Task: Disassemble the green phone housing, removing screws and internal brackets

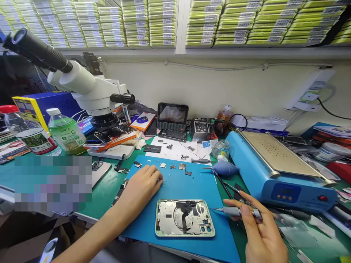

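Your right grip (259, 224) holds a grey metal screwdriver (230, 210) near the pale-green rectangular phone housing (167, 225); I can't tell if your left grip (146, 181), over the blue mat (201, 188), holds anything.

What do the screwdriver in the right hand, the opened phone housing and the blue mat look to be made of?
Screwdriver: probably metal, satin grey, from the soft highlights along it. Phone housing: likely metal inside, given its silvery sheen; the pale green rim could be metal or plastic. Blue mat: perhaps silicone or rubber, judging by its smooth, matte surface.
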`<state>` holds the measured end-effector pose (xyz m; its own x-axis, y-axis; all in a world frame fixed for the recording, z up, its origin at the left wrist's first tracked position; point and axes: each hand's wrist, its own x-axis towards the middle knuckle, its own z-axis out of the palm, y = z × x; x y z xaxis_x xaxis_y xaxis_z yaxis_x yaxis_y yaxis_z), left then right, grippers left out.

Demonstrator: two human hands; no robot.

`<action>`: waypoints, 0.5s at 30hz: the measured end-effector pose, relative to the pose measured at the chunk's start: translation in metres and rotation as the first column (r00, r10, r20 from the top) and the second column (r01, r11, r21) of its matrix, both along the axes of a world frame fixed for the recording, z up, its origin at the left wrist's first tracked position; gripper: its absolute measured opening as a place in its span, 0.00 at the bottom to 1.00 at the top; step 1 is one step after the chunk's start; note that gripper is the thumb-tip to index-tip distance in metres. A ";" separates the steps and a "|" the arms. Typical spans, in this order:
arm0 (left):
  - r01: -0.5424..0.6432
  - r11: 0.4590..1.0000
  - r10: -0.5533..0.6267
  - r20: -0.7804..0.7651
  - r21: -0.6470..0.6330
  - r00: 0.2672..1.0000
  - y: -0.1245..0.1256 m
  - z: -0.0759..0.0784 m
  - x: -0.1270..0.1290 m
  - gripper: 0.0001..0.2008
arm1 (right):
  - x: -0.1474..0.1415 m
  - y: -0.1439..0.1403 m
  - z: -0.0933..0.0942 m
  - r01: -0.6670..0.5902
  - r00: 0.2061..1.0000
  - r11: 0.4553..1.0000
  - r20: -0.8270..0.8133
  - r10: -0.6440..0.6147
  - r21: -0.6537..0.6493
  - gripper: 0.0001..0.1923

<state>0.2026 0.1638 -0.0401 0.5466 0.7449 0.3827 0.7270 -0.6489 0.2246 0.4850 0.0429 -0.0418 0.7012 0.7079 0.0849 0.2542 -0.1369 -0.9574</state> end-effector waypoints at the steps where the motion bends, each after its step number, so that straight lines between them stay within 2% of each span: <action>1: -0.010 1.000 0.010 0.029 -0.013 1.000 -0.001 0.001 -0.001 0.10 | 0.000 0.000 0.000 -0.003 1.000 1.000 -0.003 0.003 0.010 0.36; 6: -0.056 0.994 0.074 0.209 -0.093 0.975 -0.019 0.008 -0.009 0.07 | 0.002 0.001 -0.005 -0.015 1.000 0.998 0.018 0.014 0.056 0.35; 9: -0.017 0.992 0.056 0.320 -0.124 0.946 -0.042 0.008 -0.010 0.08 | 0.000 -0.001 -0.007 0.024 1.000 0.993 0.006 -0.025 0.112 0.31; 11: 0.027 0.994 0.019 0.416 -0.104 0.909 -0.058 0.005 -0.010 0.09 | -0.004 -0.002 -0.003 0.056 0.997 0.971 -0.058 -0.044 0.232 0.27; 13: 0.081 0.993 -0.023 0.528 -0.086 0.849 -0.071 0.001 -0.008 0.10 | -0.011 -0.004 0.005 0.089 0.990 0.919 -0.133 -0.040 0.384 0.21; 15: 0.110 0.987 -0.017 0.601 -0.118 0.799 -0.078 -0.006 -0.007 0.10 | -0.021 -0.007 0.017 0.090 0.985 0.868 -0.172 -0.006 0.488 0.18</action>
<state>0.1960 0.0857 -0.0458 0.2925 0.7870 0.5432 0.3766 -0.6169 0.6911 0.4644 0.0355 -0.0246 0.7671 0.5684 0.2976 0.0979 0.3547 -0.9298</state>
